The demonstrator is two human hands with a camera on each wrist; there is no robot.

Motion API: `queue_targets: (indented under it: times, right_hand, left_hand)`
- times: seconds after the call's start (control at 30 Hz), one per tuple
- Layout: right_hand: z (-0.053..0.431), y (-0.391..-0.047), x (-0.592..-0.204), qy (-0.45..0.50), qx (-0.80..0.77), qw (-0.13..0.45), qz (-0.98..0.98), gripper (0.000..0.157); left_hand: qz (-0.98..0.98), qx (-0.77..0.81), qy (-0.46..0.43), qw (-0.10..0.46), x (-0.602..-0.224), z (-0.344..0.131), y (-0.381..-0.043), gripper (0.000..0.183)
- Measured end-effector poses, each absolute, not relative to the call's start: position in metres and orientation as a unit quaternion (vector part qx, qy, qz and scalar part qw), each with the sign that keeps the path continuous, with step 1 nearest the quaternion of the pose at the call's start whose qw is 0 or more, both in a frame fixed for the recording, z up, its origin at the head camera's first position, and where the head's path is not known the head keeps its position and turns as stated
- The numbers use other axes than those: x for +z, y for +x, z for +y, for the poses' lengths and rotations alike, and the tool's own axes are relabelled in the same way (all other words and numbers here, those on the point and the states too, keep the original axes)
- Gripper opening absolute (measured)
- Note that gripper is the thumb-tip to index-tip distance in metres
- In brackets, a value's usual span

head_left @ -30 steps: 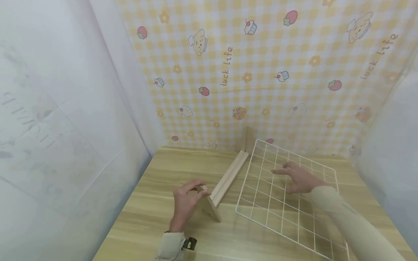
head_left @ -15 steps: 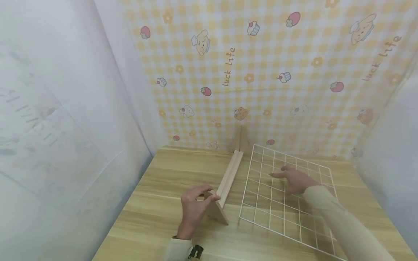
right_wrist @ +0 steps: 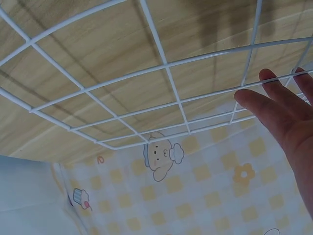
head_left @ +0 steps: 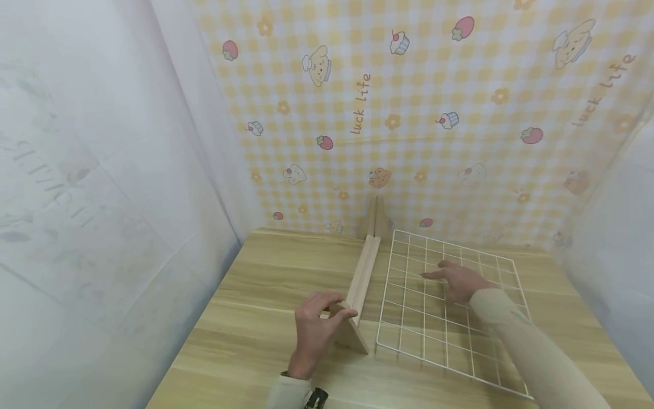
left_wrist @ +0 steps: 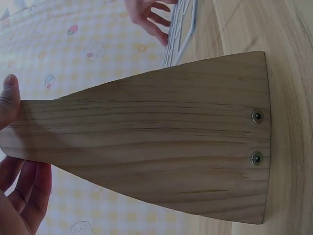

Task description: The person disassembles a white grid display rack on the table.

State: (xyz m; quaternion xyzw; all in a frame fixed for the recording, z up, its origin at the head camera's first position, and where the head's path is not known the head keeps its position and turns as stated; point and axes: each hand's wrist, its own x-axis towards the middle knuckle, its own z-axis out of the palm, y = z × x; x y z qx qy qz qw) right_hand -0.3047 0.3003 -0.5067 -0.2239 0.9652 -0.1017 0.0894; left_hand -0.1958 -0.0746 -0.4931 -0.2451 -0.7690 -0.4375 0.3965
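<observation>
Thumb and fingers of my left hand [head_left: 314,326] pinch the narrow top of a wooden end panel [left_wrist: 146,132] in the left wrist view. Two round metal fasteners [left_wrist: 257,116] sit near its wide lower edge on the table. From this panel a grooved wooden bar [head_left: 364,278] runs back to a second upright end panel [head_left: 377,218] by the wall cloth. To the right, a white wire grid panel [head_left: 409,304] lies tilted over the table, its shadows set off from the wires. My right hand [head_left: 462,281] holds its wires from above, index finger stretched out leftwards.
The light wood tabletop [head_left: 245,318] carries all of this. A yellow checked cloth [head_left: 327,113] hangs along the back. White sheets [head_left: 153,170] close off the left side and the right. A dark watch [head_left: 315,399] is on the left wrist.
The left hand has shifted right with the front end panel, and the wooden stand has turned slightly. The wire grid and the right hand have moved slightly left, the grid also a little lower.
</observation>
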Motion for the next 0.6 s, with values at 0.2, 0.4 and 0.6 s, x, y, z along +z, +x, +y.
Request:
queue_targets:
  times: [0.2,0.4,0.6]
  right_hand:
    - [0.299,-0.309,-0.512,-0.220,-0.096,0.097,0.966,0.082]
    - [0.298,-0.314,-0.519,-0.201,-0.096,0.105,0.969,0.081]
    - [0.296,-0.318,-0.524,-0.188,-0.097,0.114,0.971,0.079]
  left_hand:
    - [-0.768,-0.442,-0.249,0.392,-0.493,-0.066,-0.196,0.030]
    - [-0.768,-0.440,-0.251,0.392,-0.492,-0.060,-0.195,0.032]
    - [-0.779,-0.439,-0.238,0.378,-0.490,-0.059,-0.192,0.035]
